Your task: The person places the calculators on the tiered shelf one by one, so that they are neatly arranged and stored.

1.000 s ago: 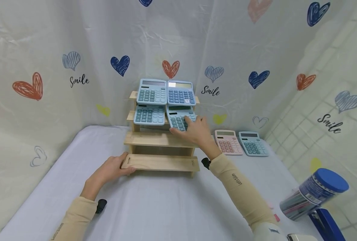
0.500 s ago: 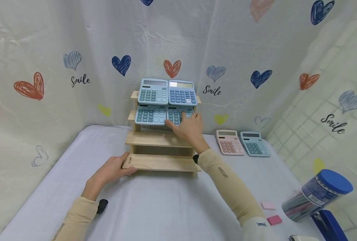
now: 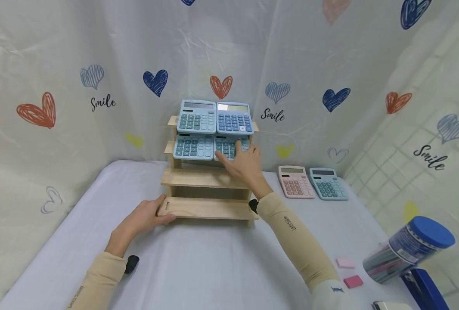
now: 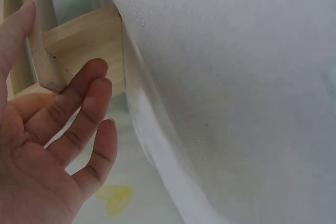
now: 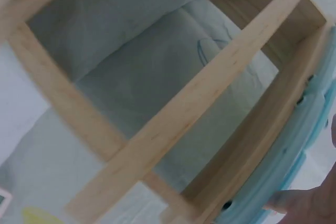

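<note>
Calculators: four blue ones sit on the stepped wooden rack (image 3: 204, 178), two on the top step and two on the second. The second-step right calculator (image 3: 229, 147) lies under the right hand (image 3: 244, 165), whose straight fingers press on its keys. Two more, a pink calculator (image 3: 296, 182) and a teal calculator (image 3: 327, 184), lie on the table (image 3: 214, 267) right of the rack, well apart from both hands. The left hand (image 3: 146, 217) grips the rack's lowest step at its left corner. A blue-lidded jar (image 3: 409, 245) leans at the right edge.

Left wrist view: the left hand's relaxed fingers (image 4: 86, 106) curl round the wooden corner.

Right wrist view: rack slats, the calculator's blue edge (image 5: 286, 174), one fingertip touching.
</note>
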A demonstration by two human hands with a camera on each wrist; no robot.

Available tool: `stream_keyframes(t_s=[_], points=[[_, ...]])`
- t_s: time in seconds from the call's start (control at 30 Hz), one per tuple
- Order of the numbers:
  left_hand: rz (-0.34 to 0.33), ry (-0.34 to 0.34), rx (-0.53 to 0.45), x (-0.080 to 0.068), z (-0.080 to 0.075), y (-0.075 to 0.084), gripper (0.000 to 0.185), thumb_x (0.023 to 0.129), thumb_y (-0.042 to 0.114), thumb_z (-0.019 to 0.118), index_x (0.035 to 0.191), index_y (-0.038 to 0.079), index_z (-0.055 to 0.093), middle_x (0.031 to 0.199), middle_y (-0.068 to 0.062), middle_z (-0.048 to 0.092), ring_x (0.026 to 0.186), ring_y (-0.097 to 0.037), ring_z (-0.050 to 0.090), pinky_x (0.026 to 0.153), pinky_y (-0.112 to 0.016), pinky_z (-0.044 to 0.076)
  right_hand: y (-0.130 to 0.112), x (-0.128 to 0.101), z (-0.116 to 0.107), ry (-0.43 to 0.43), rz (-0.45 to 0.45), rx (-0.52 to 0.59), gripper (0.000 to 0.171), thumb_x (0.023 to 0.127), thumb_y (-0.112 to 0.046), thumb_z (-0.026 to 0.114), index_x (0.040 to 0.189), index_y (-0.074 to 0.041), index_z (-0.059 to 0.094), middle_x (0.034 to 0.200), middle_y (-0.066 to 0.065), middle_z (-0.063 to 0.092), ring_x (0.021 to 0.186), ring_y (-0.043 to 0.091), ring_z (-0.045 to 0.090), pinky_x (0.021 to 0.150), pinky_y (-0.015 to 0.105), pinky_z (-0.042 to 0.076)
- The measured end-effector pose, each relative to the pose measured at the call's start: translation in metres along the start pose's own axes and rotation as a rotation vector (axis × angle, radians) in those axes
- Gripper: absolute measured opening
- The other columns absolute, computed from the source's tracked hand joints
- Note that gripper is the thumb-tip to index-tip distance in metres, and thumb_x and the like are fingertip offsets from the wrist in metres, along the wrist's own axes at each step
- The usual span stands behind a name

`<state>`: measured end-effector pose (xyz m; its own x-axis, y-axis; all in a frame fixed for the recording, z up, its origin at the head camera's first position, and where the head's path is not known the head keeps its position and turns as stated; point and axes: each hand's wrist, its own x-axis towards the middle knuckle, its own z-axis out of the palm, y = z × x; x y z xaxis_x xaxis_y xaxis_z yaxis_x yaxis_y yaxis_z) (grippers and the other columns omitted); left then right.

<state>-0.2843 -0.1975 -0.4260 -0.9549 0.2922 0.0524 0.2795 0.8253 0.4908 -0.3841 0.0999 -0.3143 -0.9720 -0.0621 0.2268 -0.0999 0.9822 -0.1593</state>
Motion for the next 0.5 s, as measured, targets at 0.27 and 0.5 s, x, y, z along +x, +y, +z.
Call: stream_keyframes(t_s=[0.27, 0.5], points=[[-0.003, 0.008, 0.011, -0.001, 0.000, 0.000, 0.067, 0.091, 0.049, 0.070, 0.132, 0.001, 0.049, 0.081, -0.007, 0.057, 0.076, -0.020, 0.050, 0.069, -0.033, 0.041, 0.052, -0.014, 0.002, 0.050, -0.036, 0.140, 0.095, 0.095, -0.078, 0.026, 0.157, -0.007, 0.028, 0.150, 0.033, 0.039, 0.141, 0.050, 0.034, 0.117, 0.059, 0.025], [-0.016, -0.004, 0.008, -0.002, -0.001, 0.002, 0.073, 0.091, 0.050, 0.070, 0.138, -0.001, 0.046, 0.085, -0.008, 0.060, 0.078, -0.021, 0.051, 0.071, -0.035, 0.042, 0.109, -0.015, 0.012, 0.053, 0.023, 0.159, 0.092, 0.097, -0.076, 0.020, 0.157, -0.007, 0.028, 0.150, 0.032, 0.040, 0.138, 0.054, 0.034, 0.114, 0.065, 0.026]])
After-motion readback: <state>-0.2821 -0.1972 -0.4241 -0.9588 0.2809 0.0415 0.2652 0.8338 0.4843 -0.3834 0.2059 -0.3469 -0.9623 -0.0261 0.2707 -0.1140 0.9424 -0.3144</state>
